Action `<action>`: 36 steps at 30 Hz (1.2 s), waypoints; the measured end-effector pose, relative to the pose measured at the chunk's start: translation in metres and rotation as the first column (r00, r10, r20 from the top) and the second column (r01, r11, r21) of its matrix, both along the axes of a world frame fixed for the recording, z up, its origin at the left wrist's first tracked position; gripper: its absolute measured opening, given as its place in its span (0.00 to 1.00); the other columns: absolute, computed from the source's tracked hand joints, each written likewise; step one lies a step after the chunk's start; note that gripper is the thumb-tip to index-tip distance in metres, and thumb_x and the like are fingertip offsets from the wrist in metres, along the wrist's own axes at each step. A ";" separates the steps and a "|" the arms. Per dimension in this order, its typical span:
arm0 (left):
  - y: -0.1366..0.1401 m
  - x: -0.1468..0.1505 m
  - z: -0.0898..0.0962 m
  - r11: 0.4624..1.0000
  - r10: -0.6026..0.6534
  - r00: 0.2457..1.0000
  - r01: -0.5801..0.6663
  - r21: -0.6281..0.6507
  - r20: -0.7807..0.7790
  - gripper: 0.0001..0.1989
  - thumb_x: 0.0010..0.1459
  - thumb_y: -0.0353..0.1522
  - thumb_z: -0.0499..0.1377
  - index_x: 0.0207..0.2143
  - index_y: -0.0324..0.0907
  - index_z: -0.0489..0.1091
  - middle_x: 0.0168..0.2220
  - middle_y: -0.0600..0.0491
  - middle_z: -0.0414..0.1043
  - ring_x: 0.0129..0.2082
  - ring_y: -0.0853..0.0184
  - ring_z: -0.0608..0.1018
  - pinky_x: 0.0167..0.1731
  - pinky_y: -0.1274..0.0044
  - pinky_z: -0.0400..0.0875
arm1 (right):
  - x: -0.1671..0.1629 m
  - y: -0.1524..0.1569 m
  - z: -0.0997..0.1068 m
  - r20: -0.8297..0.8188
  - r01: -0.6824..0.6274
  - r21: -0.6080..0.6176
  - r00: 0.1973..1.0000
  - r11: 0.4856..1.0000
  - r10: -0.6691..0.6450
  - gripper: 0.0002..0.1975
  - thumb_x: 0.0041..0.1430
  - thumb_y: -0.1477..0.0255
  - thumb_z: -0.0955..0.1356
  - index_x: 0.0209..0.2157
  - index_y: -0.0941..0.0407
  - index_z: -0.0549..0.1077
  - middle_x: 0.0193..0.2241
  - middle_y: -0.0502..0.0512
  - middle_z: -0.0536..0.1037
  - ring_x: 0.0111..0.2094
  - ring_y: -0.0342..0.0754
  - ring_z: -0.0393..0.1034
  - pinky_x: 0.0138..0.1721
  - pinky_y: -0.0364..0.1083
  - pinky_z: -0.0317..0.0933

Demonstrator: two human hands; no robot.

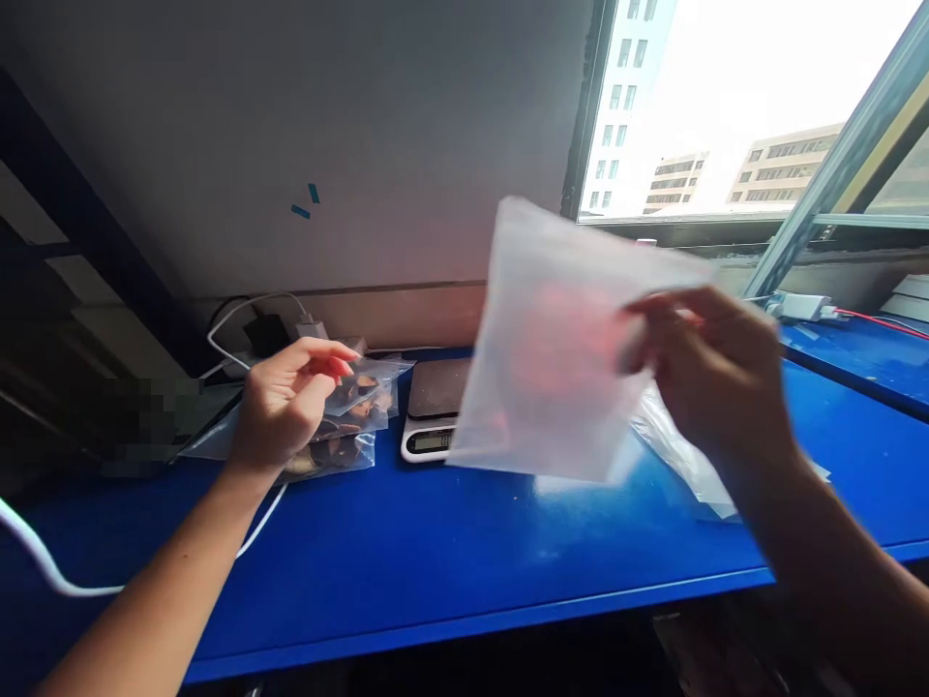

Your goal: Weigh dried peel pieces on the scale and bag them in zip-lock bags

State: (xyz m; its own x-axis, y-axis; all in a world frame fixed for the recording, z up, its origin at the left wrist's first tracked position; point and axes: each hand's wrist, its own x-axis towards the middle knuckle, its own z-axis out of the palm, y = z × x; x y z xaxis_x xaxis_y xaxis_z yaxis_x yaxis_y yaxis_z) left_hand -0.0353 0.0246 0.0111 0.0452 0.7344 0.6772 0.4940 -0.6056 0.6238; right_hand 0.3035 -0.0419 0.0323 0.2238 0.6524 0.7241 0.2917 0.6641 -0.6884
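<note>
Right hand (pixel 715 373), nearest my camera, pinched an empty translucent bag (pixel 558 339) by its right edge at frame centre, above the blue table (pixel 435 571). I judged it light, limp and slippery, best held at the edge; left hand (pixel 290 402) loosely gripped a filled bag (pixel 355 402) beside the scale (pixel 435 411).

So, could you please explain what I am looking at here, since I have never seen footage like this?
This is a single view from a camera worn on a person's head, looking down at their own two bare hands over a blue table. The right hand holds up an empty translucent plastic bag. The left hand rests on clear bags of dark pieces. Behind them sits a small digital scale, and a white cable trails at the left.
</note>
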 end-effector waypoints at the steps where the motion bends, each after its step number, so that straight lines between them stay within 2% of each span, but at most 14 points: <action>1: 0.002 -0.002 0.000 0.997 0.073 0.997 -0.072 0.034 -0.006 0.13 0.50 0.23 0.53 0.32 0.46 0.74 0.28 0.57 0.71 0.30 0.69 0.72 0.32 0.75 0.66 | 0.024 -0.005 0.006 -0.066 0.129 0.021 0.990 0.991 -0.127 0.07 0.58 0.67 0.69 0.32 0.55 0.79 0.15 0.46 0.71 0.16 0.35 0.63 0.21 0.45 0.52; 5: 0.004 -0.004 -0.002 0.981 0.177 0.984 -0.177 0.075 0.010 0.14 0.51 0.23 0.49 0.31 0.43 0.72 0.23 0.61 0.65 0.26 0.73 0.67 0.28 0.75 0.60 | 0.143 -0.015 0.004 -0.233 0.433 -0.129 0.861 0.892 -0.452 0.06 0.50 0.70 0.74 0.32 0.56 0.80 0.15 0.47 0.71 0.16 0.34 0.64 0.20 0.50 0.44; 8: 0.002 -0.001 -0.003 0.960 0.224 0.974 -0.217 0.180 -0.020 0.14 0.50 0.24 0.48 0.29 0.42 0.72 0.24 0.61 0.63 0.28 0.74 0.66 0.29 0.75 0.58 | 0.224 -0.013 -0.027 -0.163 0.288 -0.246 0.929 0.926 -0.332 0.07 0.45 0.73 0.76 0.31 0.55 0.81 0.17 0.51 0.73 0.17 0.34 0.67 0.18 0.48 0.44; 11: 0.004 -0.001 -0.004 0.921 0.274 0.958 -0.235 0.311 -0.086 0.15 0.48 0.23 0.47 0.28 0.40 0.73 0.25 0.60 0.61 0.29 0.73 0.65 0.31 0.73 0.59 | 0.265 0.002 -0.065 0.040 0.042 -0.382 0.999 0.923 -0.029 0.09 0.39 0.70 0.78 0.27 0.55 0.82 0.18 0.59 0.76 0.16 0.39 0.69 0.15 0.45 0.41; 14: 0.011 -0.004 -0.009 0.911 0.345 0.914 -0.272 0.309 -0.212 0.17 0.52 0.24 0.46 0.36 0.39 0.74 0.33 0.58 0.63 0.34 0.71 0.67 0.36 0.72 0.62 | 0.265 0.024 -0.089 0.124 -0.024 -0.609 0.984 0.793 0.125 0.09 0.43 0.67 0.76 0.27 0.57 0.82 0.21 0.66 0.77 0.18 0.44 0.71 0.14 0.43 0.45; 16: 0.020 -0.006 -0.014 0.909 0.394 0.862 -0.315 0.274 -0.318 0.18 0.54 0.28 0.48 0.41 0.39 0.74 0.39 0.55 0.66 0.41 0.67 0.70 0.41 0.70 0.63 | 0.251 0.037 -0.090 0.219 0.131 -0.681 0.975 0.721 0.029 0.11 0.45 0.65 0.75 0.27 0.59 0.82 0.20 0.65 0.77 0.16 0.44 0.69 0.16 0.44 0.50; 18: 0.030 -0.008 -0.019 0.901 0.430 0.808 -0.358 0.245 -0.403 0.18 0.52 0.33 0.53 0.44 0.40 0.74 0.44 0.51 0.69 0.47 0.59 0.71 0.45 0.67 0.63 | 0.234 0.045 -0.079 0.408 0.412 -0.615 0.896 0.673 -0.176 0.13 0.44 0.64 0.76 0.28 0.60 0.80 0.20 0.62 0.76 0.16 0.42 0.66 0.19 0.45 0.53; 20: 0.039 -0.009 -0.022 0.904 0.422 0.752 -0.388 0.179 -0.506 0.19 0.49 0.39 0.58 0.43 0.43 0.75 0.47 0.47 0.71 0.48 0.53 0.73 0.45 0.66 0.65 | 0.217 0.047 -0.061 0.591 0.650 -0.467 0.733 0.599 -0.335 0.17 0.41 0.64 0.76 0.32 0.60 0.79 0.22 0.60 0.77 0.18 0.42 0.66 0.23 0.46 0.55; 23: 0.043 -0.010 -0.020 0.887 0.290 0.647 -0.459 -0.057 -0.705 0.20 0.48 0.45 0.59 0.41 0.47 0.77 0.42 0.47 0.77 0.38 0.52 0.78 0.34 0.68 0.68 | 0.184 0.036 -0.032 0.691 0.826 -0.255 0.519 0.503 -0.503 0.19 0.48 0.65 0.73 0.40 0.62 0.77 0.24 0.61 0.78 0.22 0.44 0.68 0.25 0.46 0.57; 25: 0.040 -0.009 -0.016 0.849 0.241 0.610 -0.510 -0.141 -0.755 0.18 0.52 0.43 0.56 0.41 0.48 0.77 0.33 0.47 0.79 0.33 0.51 0.79 0.30 0.69 0.68 | 0.155 0.022 -0.015 0.631 0.834 -0.116 0.481 0.539 -0.609 0.18 0.53 0.66 0.70 0.44 0.61 0.76 0.29 0.62 0.79 0.26 0.45 0.71 0.27 0.45 0.60; 29: 0.027 -0.006 -0.007 0.852 0.354 0.638 -0.522 -0.046 -0.684 0.18 0.55 0.37 0.52 0.42 0.43 0.77 0.34 0.43 0.79 0.38 0.46 0.79 0.36 0.64 0.70 | 0.079 0.001 0.007 0.457 0.641 0.196 0.610 0.742 -0.648 0.14 0.57 0.67 0.68 0.42 0.61 0.76 0.33 0.62 0.79 0.31 0.46 0.73 0.29 0.43 0.62; 32: 0.013 -0.005 0.000 0.908 0.339 0.776 -0.418 -0.030 -0.532 0.19 0.59 0.38 0.51 0.49 0.43 0.73 0.40 0.46 0.79 0.41 0.54 0.80 0.43 0.68 0.72 | 0.022 0.004 0.008 0.452 0.319 0.272 0.790 0.908 -0.413 0.11 0.58 0.68 0.67 0.40 0.60 0.74 0.31 0.56 0.77 0.30 0.44 0.72 0.33 0.44 0.64; 34: 0.002 -0.005 0.006 0.962 0.143 0.929 -0.211 -0.172 -0.342 0.19 0.59 0.40 0.53 0.50 0.44 0.71 0.39 0.49 0.80 0.39 0.59 0.81 0.41 0.72 0.75 | -0.009 0.013 0.000 0.496 0.114 0.181 0.847 0.977 -0.191 0.12 0.58 0.69 0.67 0.42 0.59 0.71 0.31 0.54 0.76 0.32 0.44 0.71 0.35 0.45 0.65; 36: -0.007 -0.004 0.012 0.941 -0.079 0.991 0.038 -0.337 -0.109 0.20 0.58 0.42 0.56 0.51 0.45 0.70 0.35 0.50 0.80 0.33 0.60 0.82 0.34 0.72 0.77 | -0.031 0.022 -0.013 0.487 -0.054 0.015 0.872 0.998 0.040 0.18 0.57 0.66 0.68 0.48 0.58 0.68 0.36 0.56 0.75 0.38 0.45 0.71 0.38 0.45 0.65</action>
State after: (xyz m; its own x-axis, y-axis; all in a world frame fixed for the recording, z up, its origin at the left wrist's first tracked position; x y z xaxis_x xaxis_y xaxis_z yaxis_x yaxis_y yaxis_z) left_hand -0.0395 0.0172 0.0229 0.1602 0.9108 0.3806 0.5473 -0.4028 0.7336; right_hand 0.2724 -0.0201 0.0190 -0.1915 0.6318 0.7511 0.5533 0.7015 -0.4491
